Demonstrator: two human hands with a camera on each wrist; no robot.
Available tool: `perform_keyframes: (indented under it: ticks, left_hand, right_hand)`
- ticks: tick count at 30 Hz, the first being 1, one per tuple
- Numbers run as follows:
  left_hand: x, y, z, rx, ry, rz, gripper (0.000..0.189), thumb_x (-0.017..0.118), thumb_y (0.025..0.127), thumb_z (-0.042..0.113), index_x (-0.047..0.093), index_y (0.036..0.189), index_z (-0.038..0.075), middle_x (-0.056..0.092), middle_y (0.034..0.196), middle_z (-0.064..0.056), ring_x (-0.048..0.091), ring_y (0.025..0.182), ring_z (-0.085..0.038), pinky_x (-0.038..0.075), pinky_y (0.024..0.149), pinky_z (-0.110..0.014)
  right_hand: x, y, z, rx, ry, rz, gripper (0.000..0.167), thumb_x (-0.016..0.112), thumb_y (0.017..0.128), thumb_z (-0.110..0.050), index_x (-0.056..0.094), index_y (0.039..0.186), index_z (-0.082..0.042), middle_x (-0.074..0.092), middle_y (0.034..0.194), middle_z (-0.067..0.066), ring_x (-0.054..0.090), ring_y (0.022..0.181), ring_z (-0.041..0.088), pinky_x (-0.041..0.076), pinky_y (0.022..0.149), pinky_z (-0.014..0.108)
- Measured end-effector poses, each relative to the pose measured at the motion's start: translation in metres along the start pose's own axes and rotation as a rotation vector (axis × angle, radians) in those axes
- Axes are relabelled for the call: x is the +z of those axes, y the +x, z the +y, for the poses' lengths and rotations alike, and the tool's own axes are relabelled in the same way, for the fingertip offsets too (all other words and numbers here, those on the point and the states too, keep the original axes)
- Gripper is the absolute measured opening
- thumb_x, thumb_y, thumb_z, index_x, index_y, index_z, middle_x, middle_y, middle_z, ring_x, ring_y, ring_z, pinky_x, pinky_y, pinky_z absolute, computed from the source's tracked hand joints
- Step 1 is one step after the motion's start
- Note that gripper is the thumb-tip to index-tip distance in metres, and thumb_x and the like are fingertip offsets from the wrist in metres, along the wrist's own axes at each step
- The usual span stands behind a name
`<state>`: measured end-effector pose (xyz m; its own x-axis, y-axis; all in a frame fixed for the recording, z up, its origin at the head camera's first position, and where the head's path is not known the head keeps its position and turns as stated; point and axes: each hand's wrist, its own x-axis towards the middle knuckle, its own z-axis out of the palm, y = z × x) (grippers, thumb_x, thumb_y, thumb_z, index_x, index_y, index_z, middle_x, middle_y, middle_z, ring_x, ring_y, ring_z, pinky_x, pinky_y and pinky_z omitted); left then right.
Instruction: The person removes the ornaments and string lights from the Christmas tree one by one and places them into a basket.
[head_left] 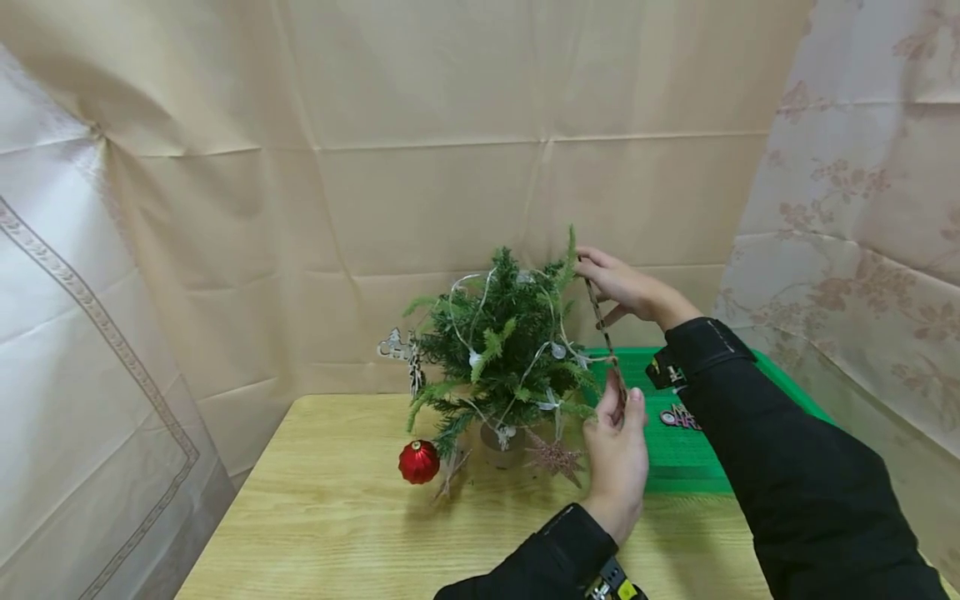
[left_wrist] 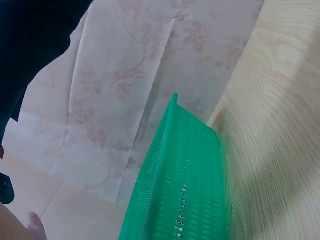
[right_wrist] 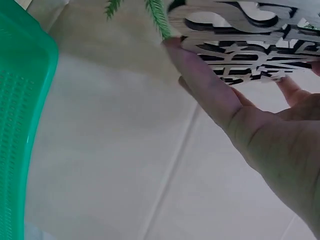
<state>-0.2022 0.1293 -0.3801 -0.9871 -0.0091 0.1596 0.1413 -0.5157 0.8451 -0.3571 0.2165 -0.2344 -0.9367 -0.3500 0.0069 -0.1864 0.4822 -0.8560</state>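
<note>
To the right of a small green Christmas tree (head_left: pixel 498 333), a flat cut-out lettering ornament (head_left: pixel 602 325) stands nearly upright, edge-on in the head view. My right hand (head_left: pixel 630 290) holds its upper part. In the right wrist view that thumb lies along one edge of the letters (right_wrist: pixel 215 37), with other fingers at the far edge. Below, my left hand (head_left: pixel 618 458) pinches the lower end between thumb and fingers. A pale string runs from the tree's side to the ornament. The left wrist view shows only a bit of the hand at its lower left corner.
A green perforated basket (head_left: pixel 686 475) sits behind my hands at the right, with another lettering ornament (head_left: pixel 678 417) in it. On the tree hang a red ball (head_left: pixel 418 462), a pink star (head_left: pixel 555 457) and a white cut-out ornament (head_left: pixel 393 344). Cloth hangs around the wooden table (head_left: pixel 322 517).
</note>
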Motion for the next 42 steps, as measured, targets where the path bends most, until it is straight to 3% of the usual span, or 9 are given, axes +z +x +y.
perform_keyframes:
  ticks: [4,7,11,16,17,23,29,37,42]
  left_hand:
    - [0.0,-0.001,-0.001,0.001,0.036,0.027,0.037,0.062,0.103,0.029,0.061,0.139,0.022,0.063,0.137,0.0,0.066,0.105,-0.021,0.045,0.106,-0.05]
    - [0.001,-0.002,-0.002,0.023,0.05,0.019,0.023,0.059,0.104,0.028,0.071,0.122,0.02,0.068,0.124,-0.001,0.069,0.1,-0.021,0.048,0.102,-0.051]
    - [0.0,-0.002,-0.003,0.033,0.061,0.011,0.017,0.057,0.106,0.027,0.071,0.11,0.018,0.067,0.102,0.0,0.071,0.099,-0.021,0.048,0.102,-0.052]
    - [0.001,-0.002,-0.003,0.017,0.062,0.022,0.018,0.057,0.105,0.028,0.071,0.114,0.019,0.066,0.102,0.002,0.072,0.098,-0.021,0.045,0.104,-0.055]
    - [0.001,-0.002,-0.003,0.015,0.061,0.024,0.018,0.057,0.105,0.028,0.071,0.112,0.018,0.066,0.101,0.001,0.072,0.098,-0.021,0.046,0.104,-0.055]
    - [0.001,-0.001,-0.001,0.041,0.03,0.016,0.019,0.057,0.106,0.026,0.068,0.102,0.011,0.063,0.096,0.0,0.071,0.099,-0.022,0.051,0.1,-0.048]
    - [0.004,-0.001,0.003,0.06,0.018,0.003,0.024,0.059,0.105,0.028,0.062,0.089,0.009,0.056,0.082,0.001,0.071,0.099,-0.02,0.054,0.096,-0.04]
    - [0.007,-0.003,0.005,0.088,-0.006,-0.026,0.02,0.057,0.106,0.025,0.068,0.106,0.008,0.07,0.108,-0.005,0.071,0.102,-0.023,0.053,0.098,-0.04]
    - [0.006,-0.005,0.002,0.084,-0.027,-0.054,0.024,0.054,0.107,0.022,0.065,0.126,0.011,0.066,0.131,-0.006,0.067,0.115,-0.021,0.05,0.102,-0.041]
  right_hand:
    - [0.001,0.002,-0.005,-0.055,-0.176,0.033,0.048,0.034,0.11,-0.035,0.04,0.151,-0.012,0.04,0.145,0.027,0.048,0.122,0.048,0.055,0.077,0.056]
    - [0.003,0.005,-0.008,-0.102,-0.308,0.082,0.04,0.037,0.11,-0.028,0.059,0.135,-0.005,0.054,0.132,0.026,0.054,0.114,0.043,0.051,0.086,0.055]
    - [0.002,0.01,-0.01,-0.135,-0.374,0.112,0.04,0.044,0.108,-0.02,0.059,0.139,-0.001,0.045,0.149,0.025,0.039,0.139,0.044,0.034,0.112,0.061]
    - [0.0,0.013,-0.014,-0.214,-0.446,0.127,0.036,0.044,0.107,-0.015,0.062,0.133,0.002,0.04,0.151,0.029,0.034,0.141,0.047,0.03,0.114,0.062]
    - [0.0,0.013,-0.014,-0.231,-0.444,0.136,0.034,0.043,0.108,-0.015,0.064,0.129,0.002,0.043,0.147,0.029,0.044,0.13,0.047,0.034,0.11,0.061]
    - [0.001,0.011,-0.021,-0.271,-0.253,0.173,0.032,0.035,0.112,-0.018,0.054,0.119,0.007,0.044,0.15,0.026,0.044,0.135,0.04,0.035,0.085,0.047]
    - [0.001,0.011,-0.027,-0.341,-0.136,0.231,0.033,0.037,0.112,-0.024,0.054,0.117,0.004,0.059,0.128,0.021,0.054,0.12,0.027,0.041,0.083,0.034]
    - [-0.006,0.004,-0.027,-0.341,-0.098,0.366,0.038,0.04,0.111,-0.032,0.054,0.123,0.001,0.058,0.113,0.015,0.051,0.096,0.022,0.038,0.074,0.031]
    - [-0.015,0.0,-0.021,-0.334,-0.104,0.415,0.041,0.043,0.11,-0.034,0.055,0.126,0.002,0.06,0.119,0.015,0.051,0.106,0.024,0.039,0.077,0.029]
